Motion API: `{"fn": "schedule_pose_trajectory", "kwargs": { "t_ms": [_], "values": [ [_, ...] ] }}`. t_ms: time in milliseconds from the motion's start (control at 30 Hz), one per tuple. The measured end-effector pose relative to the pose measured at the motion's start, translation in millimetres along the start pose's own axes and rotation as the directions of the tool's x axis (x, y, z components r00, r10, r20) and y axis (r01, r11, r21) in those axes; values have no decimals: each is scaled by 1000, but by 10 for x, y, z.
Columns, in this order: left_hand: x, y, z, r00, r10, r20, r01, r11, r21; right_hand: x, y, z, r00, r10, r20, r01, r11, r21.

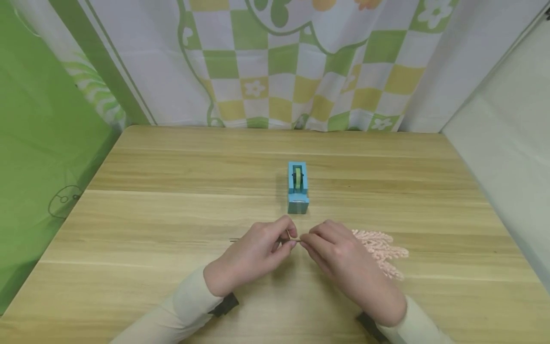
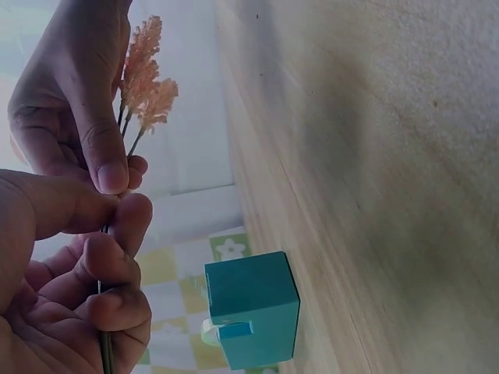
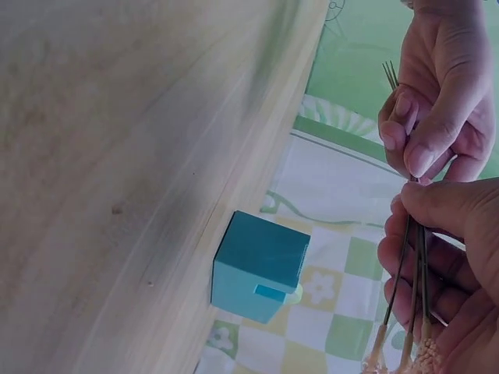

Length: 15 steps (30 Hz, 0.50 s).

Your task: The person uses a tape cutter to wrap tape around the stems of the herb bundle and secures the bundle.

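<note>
Several thin dark stems with fluffy pale pink heads make up a bunch of artificial flowers (image 1: 386, 253). My left hand (image 1: 262, 248) pinches the stems between thumb and forefinger, its other fingers curled around them in the left wrist view. Right beside it, my right hand (image 1: 343, 263) pinches the same stems nearer the flower heads. In the right wrist view the stems (image 3: 409, 269) run across the right palm, with the stem ends (image 3: 390, 74) sticking out past the left hand. The thumbs of both hands nearly meet at the pinch.
A blue tape dispenser (image 1: 298, 203) with a roll of tape (image 1: 298, 177) stands on the wooden table (image 1: 172, 215) just beyond the hands. Behind the table hangs a green, yellow and white checked curtain (image 1: 283, 62). A green cloth (image 1: 47, 119) hangs at the left.
</note>
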<state>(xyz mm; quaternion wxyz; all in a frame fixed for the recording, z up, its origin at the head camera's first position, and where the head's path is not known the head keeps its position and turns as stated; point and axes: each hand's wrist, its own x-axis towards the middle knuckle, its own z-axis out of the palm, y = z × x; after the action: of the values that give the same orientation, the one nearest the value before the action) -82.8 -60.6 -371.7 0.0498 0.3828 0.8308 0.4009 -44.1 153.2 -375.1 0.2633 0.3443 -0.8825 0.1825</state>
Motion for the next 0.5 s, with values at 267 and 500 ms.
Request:
{"fn": "schedule_pose_trajectory", "kwargs": {
  "t_ms": [267,500],
  "values": [
    [18,12,0,1000,10,-10,-10,1000,12,8,22,15,1000,-19,3,19,999,-36],
    [30,18,-3,1000,13,-19,-13,999,31,18,34,19,999,-42,-12,41,998,-54]
  ]
}}
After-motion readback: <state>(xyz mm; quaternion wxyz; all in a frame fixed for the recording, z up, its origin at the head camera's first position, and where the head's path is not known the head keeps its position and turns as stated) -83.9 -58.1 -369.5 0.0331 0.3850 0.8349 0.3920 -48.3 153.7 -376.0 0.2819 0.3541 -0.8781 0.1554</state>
